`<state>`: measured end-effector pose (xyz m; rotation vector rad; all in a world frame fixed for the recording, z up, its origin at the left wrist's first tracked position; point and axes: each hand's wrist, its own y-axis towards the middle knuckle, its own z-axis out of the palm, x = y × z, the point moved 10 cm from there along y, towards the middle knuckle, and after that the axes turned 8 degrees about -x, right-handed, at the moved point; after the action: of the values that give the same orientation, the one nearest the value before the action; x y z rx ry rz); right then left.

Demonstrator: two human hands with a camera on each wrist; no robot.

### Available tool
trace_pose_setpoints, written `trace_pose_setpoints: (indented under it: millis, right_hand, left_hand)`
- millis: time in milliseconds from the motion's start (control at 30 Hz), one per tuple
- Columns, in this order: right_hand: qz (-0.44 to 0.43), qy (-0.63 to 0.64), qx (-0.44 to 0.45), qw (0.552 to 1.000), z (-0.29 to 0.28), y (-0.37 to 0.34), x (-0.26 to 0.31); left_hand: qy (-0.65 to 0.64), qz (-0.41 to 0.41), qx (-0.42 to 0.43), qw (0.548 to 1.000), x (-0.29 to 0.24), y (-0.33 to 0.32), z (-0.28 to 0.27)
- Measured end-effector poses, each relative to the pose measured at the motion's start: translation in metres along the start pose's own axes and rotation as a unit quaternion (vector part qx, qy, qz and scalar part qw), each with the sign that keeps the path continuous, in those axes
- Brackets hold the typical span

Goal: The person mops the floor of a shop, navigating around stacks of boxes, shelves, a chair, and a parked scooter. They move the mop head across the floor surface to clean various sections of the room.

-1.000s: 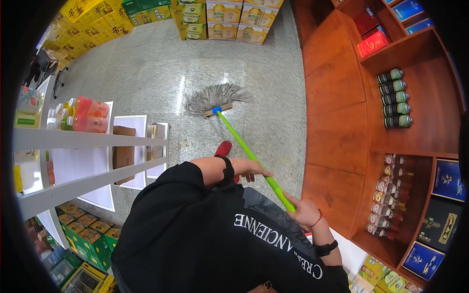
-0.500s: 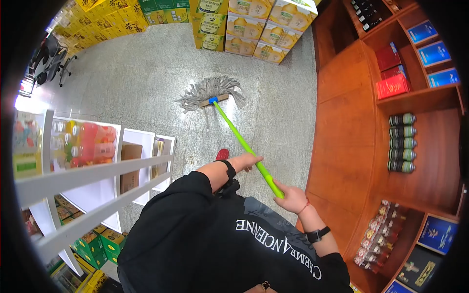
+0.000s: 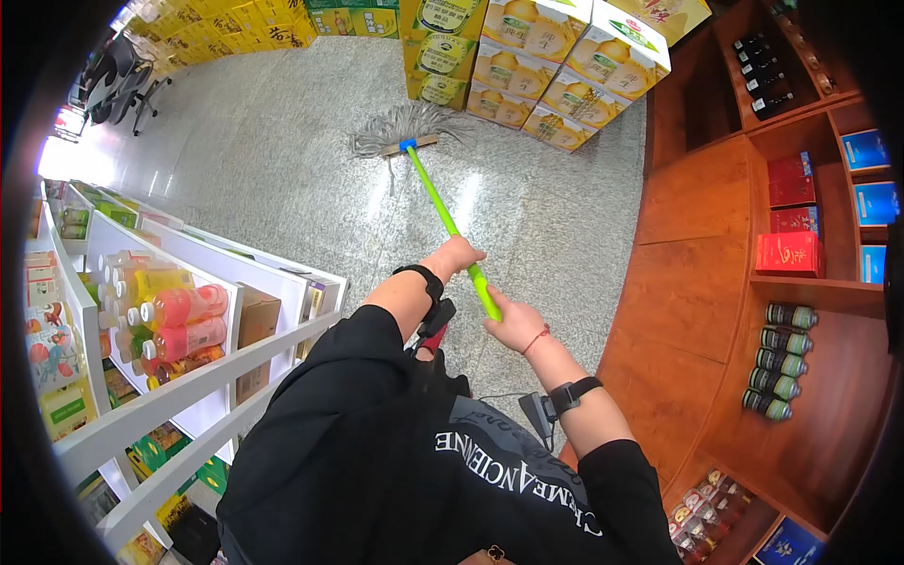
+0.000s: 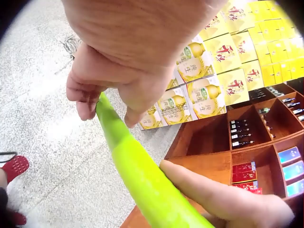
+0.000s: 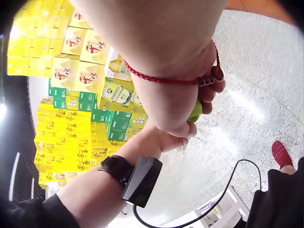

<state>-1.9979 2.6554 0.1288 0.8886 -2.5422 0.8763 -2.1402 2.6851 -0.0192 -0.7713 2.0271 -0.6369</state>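
Observation:
A mop with a lime-green handle (image 3: 435, 198) slants away from the person over the floor. Its grey string head (image 3: 405, 122) lies spread on the tiles, joined by a blue clamp (image 3: 407, 145). Partway up the handle, the left hand (image 3: 456, 255) grips it with curled fingers, as the left wrist view also shows. The right hand (image 3: 517, 324) holds the handle's near end, its thumb laid along the green grip (image 4: 152, 190). In the right wrist view the right hand (image 5: 175, 104) hides most of the handle.
Stacked drink cartons (image 3: 527, 71) stand just right of the mop head. A wooden cabinet (image 3: 692, 264) with bottles and boxes runs along the right. White shelves (image 3: 217, 311) with bottled drinks line the left. An office chair (image 3: 122, 85) stands at the far left.
The mop head has moved farther from the person, toward the cartons. Both hands have moved forward with the handle, still gripping it. The head view has shifted, too.

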Motion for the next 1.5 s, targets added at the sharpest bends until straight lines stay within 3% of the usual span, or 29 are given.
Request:
trace_pose_setpoints:
  millis: [167,233,367,433,633,733,900,1133,1300,1500]
  right_hand:
    - [-0.036,-0.010,-0.005,0.999,0.006,-0.022,-0.005]
    - [-0.046,-0.030,0.037,0.998,0.010,-0.049,-0.011]
    - [-0.050,-0.008,0.063,0.997,0.000,-0.111,-0.043]
    - [-0.046,-0.018,0.087,0.995,-0.007,-0.149,-0.063]
    - [-0.044,-0.034,0.117,0.992,-0.044,-0.237,-0.113]
    - [-0.037,-0.023,0.102,0.994,-0.053,-0.253,-0.126]
    - [-0.042,-0.039,0.078,0.995,-0.062,-0.226,-0.111]
    - [-0.084,-0.035,0.026,0.995,-0.056,-0.124,-0.055]
    - [-0.074,-0.029,0.017,0.997,-0.044,-0.009,0.011]
    - [-0.073,-0.005,0.036,0.997,-0.031,0.140,0.108]
  left_hand:
    - [0.009,-0.016,-0.005,1.000,0.022,-0.005,0.034]
    - [-0.039,-0.030,0.068,0.996,0.024,-0.024,0.069]
    - [-0.072,-0.058,0.131,0.987,0.006,-0.086,0.116]
    - [-0.124,-0.051,0.176,0.975,-0.010,-0.119,0.151]
    - [-0.118,-0.002,0.288,0.950,-0.057,-0.191,0.223]
    - [-0.105,-0.008,0.304,0.947,-0.064,-0.209,0.228]
    - [-0.115,-0.009,0.288,0.951,-0.055,-0.184,0.216]
    - [-0.123,-0.013,0.217,0.968,-0.035,-0.130,0.113]
    - [-0.130,-0.032,0.164,0.977,0.015,-0.037,0.018]
    - [-0.220,-0.040,-0.028,0.974,0.087,0.075,-0.118]
